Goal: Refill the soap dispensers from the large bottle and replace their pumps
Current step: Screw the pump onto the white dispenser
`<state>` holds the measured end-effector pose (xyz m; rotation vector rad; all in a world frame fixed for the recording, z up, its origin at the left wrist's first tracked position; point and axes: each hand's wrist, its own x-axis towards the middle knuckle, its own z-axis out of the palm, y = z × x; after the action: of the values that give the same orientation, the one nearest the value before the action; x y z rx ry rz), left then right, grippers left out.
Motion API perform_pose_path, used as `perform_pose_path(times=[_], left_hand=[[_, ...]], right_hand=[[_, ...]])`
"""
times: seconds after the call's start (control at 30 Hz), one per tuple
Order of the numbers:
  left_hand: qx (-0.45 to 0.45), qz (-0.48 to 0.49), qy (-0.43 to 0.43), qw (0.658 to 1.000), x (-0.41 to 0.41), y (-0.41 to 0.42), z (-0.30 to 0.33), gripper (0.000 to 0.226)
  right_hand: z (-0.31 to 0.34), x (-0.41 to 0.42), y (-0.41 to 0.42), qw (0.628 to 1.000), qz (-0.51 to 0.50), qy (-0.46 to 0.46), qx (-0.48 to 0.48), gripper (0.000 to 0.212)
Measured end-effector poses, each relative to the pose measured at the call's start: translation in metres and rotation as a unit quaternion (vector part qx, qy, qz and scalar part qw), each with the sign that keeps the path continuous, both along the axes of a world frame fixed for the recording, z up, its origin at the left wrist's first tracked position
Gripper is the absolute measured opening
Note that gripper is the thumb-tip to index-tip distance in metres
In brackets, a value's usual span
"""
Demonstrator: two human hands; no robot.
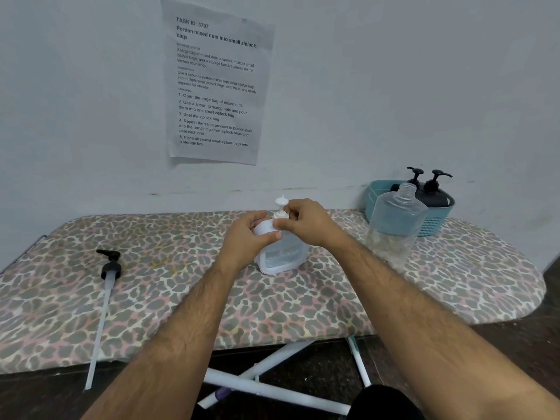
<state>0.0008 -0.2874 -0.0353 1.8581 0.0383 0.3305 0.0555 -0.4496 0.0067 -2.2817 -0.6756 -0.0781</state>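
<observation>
Step in hand: judged from the hands, the white pump (281, 206) is being turned at the neck of the small dispenser (280, 251); whether it is going on or coming off cannot be told.
Small dispenser: stands upright at the centre of the ironing board (303, 298), leaning slightly toward 11 o'clock.
Left hand (247, 237): fingers curled round the dispenser's shoulder, thumb pressed on its front, steadying it.
Right hand (306, 221): fingers and thumb pinch the pump collar just beneath the nozzle head.
Large bottle (397, 221): clear, uncapped, upright at 2 o'clock from the dispenser, well apart from it; liquid level hard to read.
Loose pump (104, 301): black head with a long tube, lying at 9 o'clock, its tube running off the near edge of the board.
Basket (436, 224): teal, at 2 o'clock behind the large bottle, holding two dark dispensers (430, 194) with pumps fitted.
Next move calls for: a firm left-hand hold while the right twists the collar squarely on its thread, keeping the dispenser upright so nothing spills.
</observation>
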Motion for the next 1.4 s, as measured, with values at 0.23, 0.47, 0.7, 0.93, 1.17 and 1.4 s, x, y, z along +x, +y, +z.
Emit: perform_pose_path(times=[0.23, 0.47, 0.7, 0.93, 1.17, 1.4], left_hand=[[0.003, 0.015, -0.006, 1.000, 0.000, -0.001, -0.004, 0.068], [0.021, 0.011, -0.003, 1.000, -0.003, -0.002, 0.001, 0.066], [0.063, -0.007, 0.002, 0.998, -0.014, 0.008, -0.003, 0.054], [0.025, 0.006, -0.015, 1.000, -0.021, 0.000, 0.007, 0.038], [-0.033, -0.023, -0.070, 0.997, -0.003, -0.013, 0.053, 0.029], [-0.051, -0.068, -0.104, 0.991, 0.040, -0.041, 0.108, 0.041]], right_hand=[[-0.005, -0.006, 0.010, 0.993, -0.067, -0.074, -0.058, 0.022], [-0.003, -0.006, 0.004, 0.998, -0.037, -0.034, -0.031, 0.027], [0.001, -0.003, -0.026, 0.992, 0.005, 0.106, 0.063, 0.055], [-0.002, -0.006, -0.040, 0.985, 0.030, 0.155, 0.066, 0.051], [0.047, 0.009, -0.055, 0.994, 0.001, 0.067, 0.083, 0.047], [0.110, 0.027, -0.093, 0.995, -0.023, 0.014, 0.101, 0.034]])
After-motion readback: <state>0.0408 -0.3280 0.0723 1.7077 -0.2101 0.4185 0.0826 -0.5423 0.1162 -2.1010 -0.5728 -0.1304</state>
